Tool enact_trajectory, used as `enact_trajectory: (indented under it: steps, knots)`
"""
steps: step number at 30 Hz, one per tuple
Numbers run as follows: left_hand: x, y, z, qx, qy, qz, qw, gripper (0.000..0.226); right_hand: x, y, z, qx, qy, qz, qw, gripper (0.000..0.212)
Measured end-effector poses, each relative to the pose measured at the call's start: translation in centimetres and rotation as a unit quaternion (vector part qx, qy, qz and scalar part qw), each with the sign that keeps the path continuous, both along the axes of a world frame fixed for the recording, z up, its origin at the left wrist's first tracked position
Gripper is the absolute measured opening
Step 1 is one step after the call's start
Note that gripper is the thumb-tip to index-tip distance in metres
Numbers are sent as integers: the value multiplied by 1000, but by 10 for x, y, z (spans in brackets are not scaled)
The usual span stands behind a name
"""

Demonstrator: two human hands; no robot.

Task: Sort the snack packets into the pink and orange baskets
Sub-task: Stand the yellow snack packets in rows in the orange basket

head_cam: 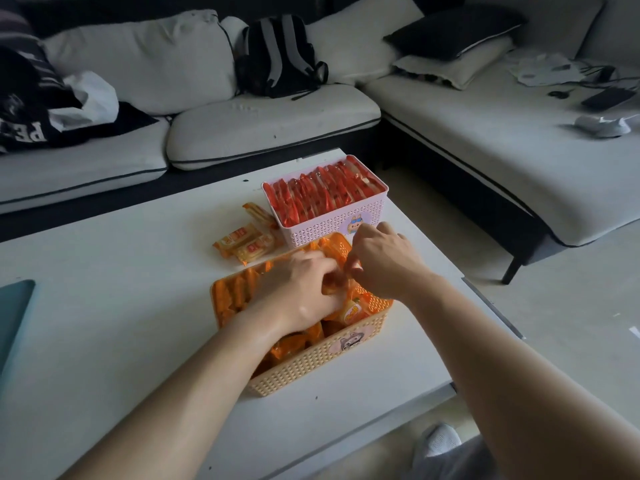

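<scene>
Orange snack packets [246, 242] lie in a small loose pile on the white table [104, 306], just beyond the orange basket's [311, 362] far left corner, long sides slanting away leftward. The left hand [301, 292] is nearer them. It meets the right hand [381, 265] inside the orange basket, fingers curled, pinching the stored orange packets [235, 292] there. Directly behind the orange basket, the pink basket [332, 230] holds upright red packets [322, 192], tightly filed.

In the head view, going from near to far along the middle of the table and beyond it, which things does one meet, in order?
Orange basket → pink basket → sofa seat cushion → black backpack. The loose packets beside the pink basket overlap it in depth, so I leave them out.
</scene>
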State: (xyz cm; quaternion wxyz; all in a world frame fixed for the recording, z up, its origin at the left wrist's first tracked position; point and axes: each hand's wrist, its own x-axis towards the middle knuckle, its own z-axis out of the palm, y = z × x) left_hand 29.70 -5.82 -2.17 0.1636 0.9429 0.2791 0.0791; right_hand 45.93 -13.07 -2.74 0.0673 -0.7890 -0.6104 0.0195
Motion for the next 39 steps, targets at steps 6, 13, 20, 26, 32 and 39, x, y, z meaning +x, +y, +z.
enact_trajectory:
  steps: [6,13,20,26,32,39]
  knots:
    - [0,-12,-10,31,30,-1,999,28,-4,-8,7,-44,46,10,998,35]
    - [-50,-4,33,-137,-128,69,980,17,-32,-8,49,119,322,73,937,25]
    - [-142,1,47,-261,-255,267,892,10,-90,8,45,67,256,147,953,23]
    - [-172,2,34,-343,-324,335,816,10,-129,8,15,-70,119,174,975,24]
    - [-179,3,30,-402,-364,340,768,10,-124,11,5,-57,93,172,979,17]
    - [-166,-2,27,-420,-315,295,799,15,-76,14,20,-3,185,122,975,15]
